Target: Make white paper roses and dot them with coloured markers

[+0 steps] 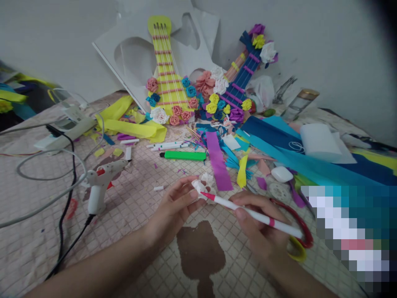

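Between the thumb and fingers of my left hand [176, 198] is a small white crepe paper flower [207, 180]. My right hand [263, 223] grips a white marker pen [254, 215] with a pink tip and a pink band. Its tip points left and reaches the flower's petals; whether it presses on them I cannot tell. Just behind my right hand lie red-handled scissors [305, 227], partly hidden by the hand. A purple paper strip [218, 161] and a green cutter or marker [184, 155] lie beyond my hands.
A glue gun [104, 184] with its cord lies at left, near a power strip [65, 132]. Two flower-trimmed paper guitars, one yellow [169, 82] and one blue [238, 89], lean at the back. Blue crepe paper [279, 140] and a glass jar [299, 105] are at right.
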{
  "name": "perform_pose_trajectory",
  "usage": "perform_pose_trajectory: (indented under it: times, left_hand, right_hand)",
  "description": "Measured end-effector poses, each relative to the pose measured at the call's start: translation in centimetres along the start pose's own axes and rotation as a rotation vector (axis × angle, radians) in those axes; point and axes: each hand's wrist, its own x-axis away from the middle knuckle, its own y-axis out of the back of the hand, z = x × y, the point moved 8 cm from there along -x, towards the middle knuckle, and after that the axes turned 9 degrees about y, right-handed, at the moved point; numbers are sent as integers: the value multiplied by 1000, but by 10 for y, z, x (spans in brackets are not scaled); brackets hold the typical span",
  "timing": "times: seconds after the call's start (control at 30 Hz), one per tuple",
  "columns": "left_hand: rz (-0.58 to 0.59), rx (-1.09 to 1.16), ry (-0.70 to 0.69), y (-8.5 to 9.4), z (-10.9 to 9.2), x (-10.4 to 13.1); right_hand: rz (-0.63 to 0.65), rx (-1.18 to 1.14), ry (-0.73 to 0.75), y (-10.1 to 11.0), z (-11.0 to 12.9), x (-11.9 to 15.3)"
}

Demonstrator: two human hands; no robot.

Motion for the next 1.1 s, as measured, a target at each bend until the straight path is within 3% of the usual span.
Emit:
perform_pose_trajectory:
  times: [0.37, 0.53, 1.1]
  left_hand:
    - [-28, 10, 4, 1, 0, -1]
    - [-13, 26, 8, 1, 0, -1]
    - [0, 99, 62, -1, 2, -2]
  right_hand:
    - [-43, -36, 32, 0, 1, -1]
    - [30, -32, 36, -6, 4, -4]
    - [-91, 19, 29, 1, 8, -5]
